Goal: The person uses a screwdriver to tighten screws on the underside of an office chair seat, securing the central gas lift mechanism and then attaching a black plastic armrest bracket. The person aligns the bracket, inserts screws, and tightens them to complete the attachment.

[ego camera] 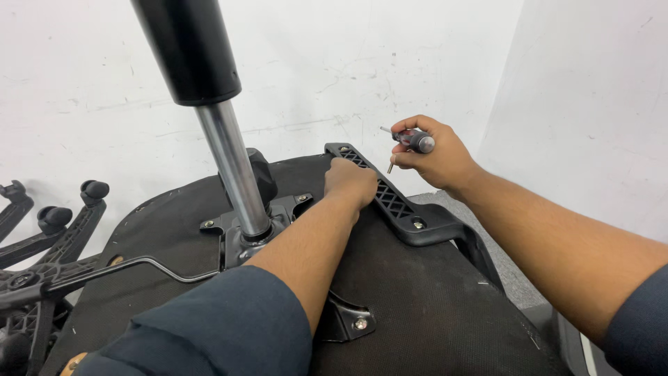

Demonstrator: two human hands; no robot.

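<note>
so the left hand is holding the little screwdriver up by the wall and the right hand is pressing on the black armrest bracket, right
Not quite: the hands are swapped. In the head view, the right hand holds the small screwdriver up near the wall, its fingers wrapped round the handle. The left hand is the one resting on the black armrest bracket, which lies on the upturned chair seat.

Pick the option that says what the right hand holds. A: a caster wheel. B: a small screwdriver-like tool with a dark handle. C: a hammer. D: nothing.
B: the right hand is closed around a small tool with a dark handle and a thin metal tip, held just above the black armrest bracket, while the left hand rests on that bracket.
</note>
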